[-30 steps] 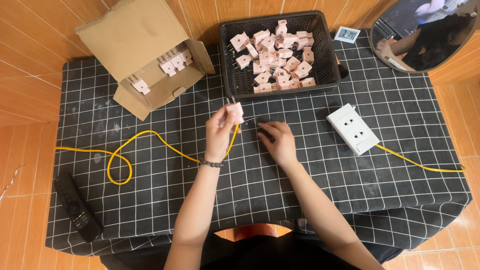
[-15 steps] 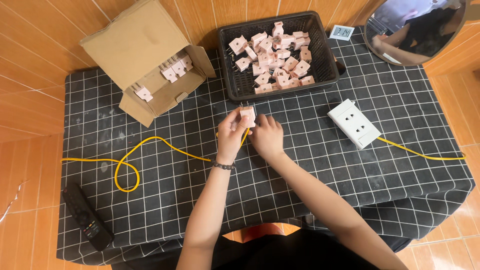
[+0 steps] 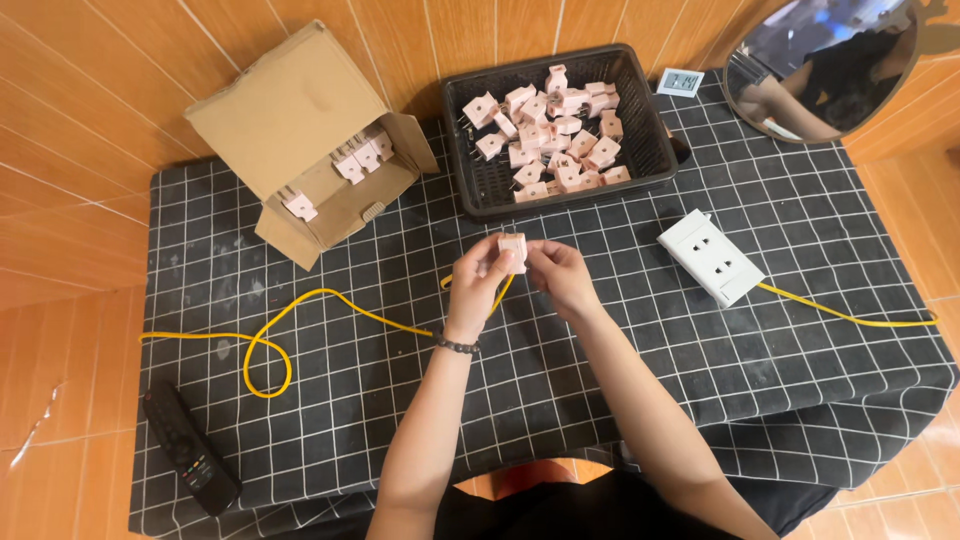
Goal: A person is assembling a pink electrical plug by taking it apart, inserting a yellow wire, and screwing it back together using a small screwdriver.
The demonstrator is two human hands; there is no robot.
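Plug: small pale pink plug adapter (image 3: 513, 250), held up over the middle of the desk (image 3: 560, 400), between both hands
Left hand: left hand (image 3: 478, 283) wrapped round the plug's left side, fingers closed on it, dark bead bracelet (image 3: 455, 345) on that wrist
Right hand: right hand (image 3: 563, 278) pinching the plug's right side with the fingertips, so both hands are shut on the same piece
Cable: yellow cable (image 3: 300, 320) runs under the hands, loops once off to the left, and comes out again on the right side of the desk
Socket: white power strip (image 3: 710, 257) lying flat to the right of the hands, well apart from them, the yellow cable leaving its lower corner
Basket: black plastic mesh basket (image 3: 480, 190) at the far edge, right behind the hands, heaped with more pink plugs (image 3: 555, 130)
Box: brown cardboard box (image 3: 290, 120) tipped on its side at the far left, flaps open toward the hands, a few pink plugs sitting inside
Small label thing: little white square display (image 3: 680, 82) just right of the basket, too small to read tbh
Mirror: round mirror (image 3: 820, 60) in the far right corner, leaning on the wooden wall
Remote: black remote (image 3: 190, 450) at the near left corner of the desk
Cover: black cloth with a white grid over the whole desk
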